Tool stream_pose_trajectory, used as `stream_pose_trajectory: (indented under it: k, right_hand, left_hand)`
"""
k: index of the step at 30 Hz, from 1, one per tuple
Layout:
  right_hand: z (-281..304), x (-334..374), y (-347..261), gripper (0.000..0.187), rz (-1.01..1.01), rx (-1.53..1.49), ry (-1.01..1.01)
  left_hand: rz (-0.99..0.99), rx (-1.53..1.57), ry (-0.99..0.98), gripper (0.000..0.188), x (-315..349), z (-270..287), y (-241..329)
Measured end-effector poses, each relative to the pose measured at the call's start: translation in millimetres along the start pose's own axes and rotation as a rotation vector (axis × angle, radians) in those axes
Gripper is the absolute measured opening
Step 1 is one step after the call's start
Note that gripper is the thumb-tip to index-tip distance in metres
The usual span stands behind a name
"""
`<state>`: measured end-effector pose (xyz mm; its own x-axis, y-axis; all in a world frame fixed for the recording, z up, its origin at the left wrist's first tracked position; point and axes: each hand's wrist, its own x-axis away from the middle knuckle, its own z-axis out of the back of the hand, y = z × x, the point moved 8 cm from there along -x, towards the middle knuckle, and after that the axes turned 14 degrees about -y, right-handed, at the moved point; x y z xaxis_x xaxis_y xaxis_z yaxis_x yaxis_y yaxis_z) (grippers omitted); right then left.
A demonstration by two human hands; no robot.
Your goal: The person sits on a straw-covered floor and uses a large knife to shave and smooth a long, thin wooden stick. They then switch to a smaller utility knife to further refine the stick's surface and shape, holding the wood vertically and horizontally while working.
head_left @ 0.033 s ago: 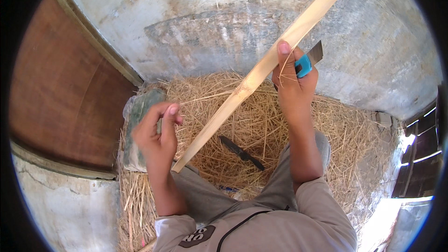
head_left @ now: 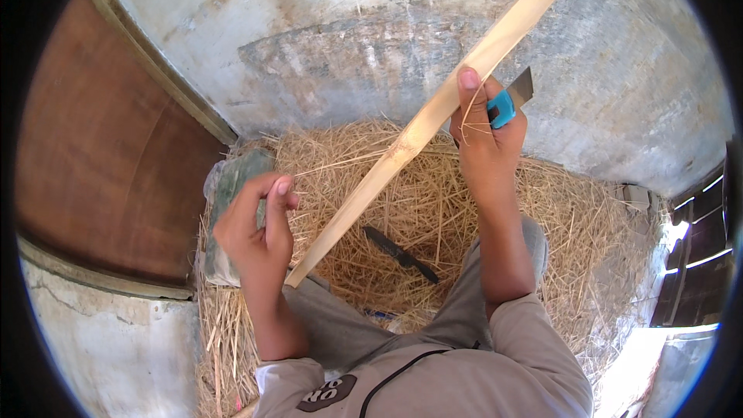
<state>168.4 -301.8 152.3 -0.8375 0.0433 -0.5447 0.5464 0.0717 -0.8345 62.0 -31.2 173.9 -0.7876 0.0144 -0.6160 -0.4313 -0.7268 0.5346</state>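
A long pale bamboo strip [head_left: 433,116] slants from the upper right down to my lap at the lower left. My right hand [head_left: 493,139] grips it near the middle, thumb laid along its face. The same hand holds a blue utility knife [head_left: 501,110], its blade pointing up and to the right. A thin curled sliver [head_left: 470,112] hangs over the right thumb. My left hand [head_left: 259,220] is closed in a pinch left of the strip. From its fingertips a fine bamboo sliver [head_left: 340,161] stretches toward the strip's dark, rough node.
A black-bladed knife [head_left: 400,253] lies on shavings [head_left: 418,201] between my legs. A green wrapped block [head_left: 224,255] stands at the left, near a brown wooden door [head_left: 116,139]. The stained wall [head_left: 325,46] rises close beyond the strip.
My left hand has shifted slightly left and down with its fingers still pinched. The bamboo strip, the utility knife and my right hand stay almost where they were.
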Motion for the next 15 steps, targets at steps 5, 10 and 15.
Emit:
stream_pose_trajectory:
  k: [5,10,15]
  right_hand:
    - [-1.6,-0.7,-0.4,0.037,0.005,0.054,-0.035]
    - [-9.3,-1.9,-7.0,0.038,0.014,0.131,-0.051]
    - [-7.4,-5.2,10.6,0.042,-0.056,0.156,-0.063]
  left_hand:
    - [0.045,0.165,-0.09,0.014,-5.7,8.6,13.6]
    - [-0.149,0.663,-0.103,0.013,-44.9,-23.5,30.3]
    - [-0.336,1.298,-0.215,0.004,-77.2,-25.9,49.8]
